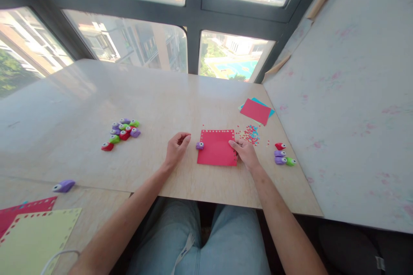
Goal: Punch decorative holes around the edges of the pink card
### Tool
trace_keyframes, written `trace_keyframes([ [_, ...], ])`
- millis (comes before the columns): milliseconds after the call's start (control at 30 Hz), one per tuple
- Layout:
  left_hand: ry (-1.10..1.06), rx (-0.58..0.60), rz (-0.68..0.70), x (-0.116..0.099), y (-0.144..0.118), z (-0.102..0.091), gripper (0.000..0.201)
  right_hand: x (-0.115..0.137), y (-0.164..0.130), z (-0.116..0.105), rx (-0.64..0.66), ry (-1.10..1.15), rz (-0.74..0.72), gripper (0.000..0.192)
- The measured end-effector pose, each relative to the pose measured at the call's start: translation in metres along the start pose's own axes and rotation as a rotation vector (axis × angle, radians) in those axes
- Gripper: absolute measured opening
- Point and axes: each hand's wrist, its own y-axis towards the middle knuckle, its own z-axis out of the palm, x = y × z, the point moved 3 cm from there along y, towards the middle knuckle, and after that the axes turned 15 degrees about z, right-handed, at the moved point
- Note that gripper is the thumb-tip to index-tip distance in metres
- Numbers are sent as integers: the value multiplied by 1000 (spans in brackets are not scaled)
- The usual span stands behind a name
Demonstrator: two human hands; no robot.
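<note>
A red square of paper [217,148] lies flat on the wooden table [161,99], with a row of small punched holes along its top edge. My right hand [245,153] rests on the sheet's right edge, fingertips pinching it. A small purple paper punch [200,145] sits against the sheet's left edge. My left hand [176,148] hovers just left of that punch, fingers loosely curled, holding nothing.
A cluster of several purple, green and red punches [123,131] lies at left. A few more punches [282,155] sit at right, by red and blue confetti [250,133] and spare red and blue sheets [256,111]. A lone purple punch [64,186] and punched red and yellow sheets [35,234] are near left.
</note>
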Motion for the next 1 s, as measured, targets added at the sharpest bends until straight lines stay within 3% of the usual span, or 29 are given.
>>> trace_keyframes([
  [267,7,104,-72,-5,-3,2,28,-2,3,-1,-10,1,3,47],
  [400,110,291,-98,-9,3,1,37,-2,2,-1,-16,7,2,46],
  [633,127,620,-395,-9,24,9,45,0,-2,1,-37,-27,19,48],
  [833,107,715,-527,-13,33,13,34,1,-4,3,-48,-51,17,47],
  [1000,87,736,-537,-10,34,12,37,0,-4,4,-36,-46,-3,47],
])
